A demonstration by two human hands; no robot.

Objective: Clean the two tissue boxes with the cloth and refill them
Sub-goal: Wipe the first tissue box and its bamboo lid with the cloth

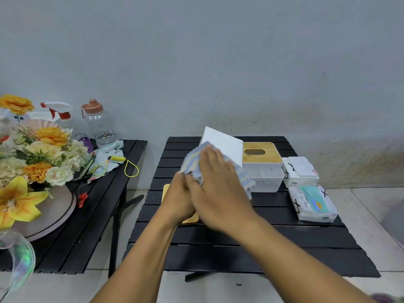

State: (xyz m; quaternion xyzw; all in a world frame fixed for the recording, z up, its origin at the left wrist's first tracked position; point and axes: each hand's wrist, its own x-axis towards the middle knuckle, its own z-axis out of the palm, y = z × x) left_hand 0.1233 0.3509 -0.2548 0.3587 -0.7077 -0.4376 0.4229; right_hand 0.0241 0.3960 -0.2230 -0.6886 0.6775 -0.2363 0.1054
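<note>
**Wiping box 1, box 2 and refills waiting**

Head view:
- First tissue box (225, 144), white, lid off, is held up off the tabletop (240, 248) near the middle of its far half. It is tilted: low end at the hands, high end toward the far edge. A flat speckled face points at the camera.
- Cloth (193, 161), striped blue and yellow, is draped over the box's near-left part.
- Right hand (218, 184) lies on top of the cloth, fingers fairly straight, pressing it flat on the box. It is not wrapped round anything. Slight motion blur.
- Left hand (180, 199) sits under and left of the right hand, at the box's low end. It probably steadies the box, but the right hand and cloth cover its fingers, so I cannot tell its grip.
- Loose bamboo lid (166, 191) lies flat on the tabletop beneath the hands, mostly hidden.
- Second tissue box (265, 177), bamboo lid on, stands just right of the first one.
- Two tissue packs (312, 204) lie along the right edge, one behind the other.

Key relation: the unwiped face runs away from the right fingertips, up and toward the far-right corner, so the next stroke likely goes along that axis. The right hand is nearer box 2 and the packs.

Judgement: early stage, first box mid-clean, nothing refilled yet.
</note>
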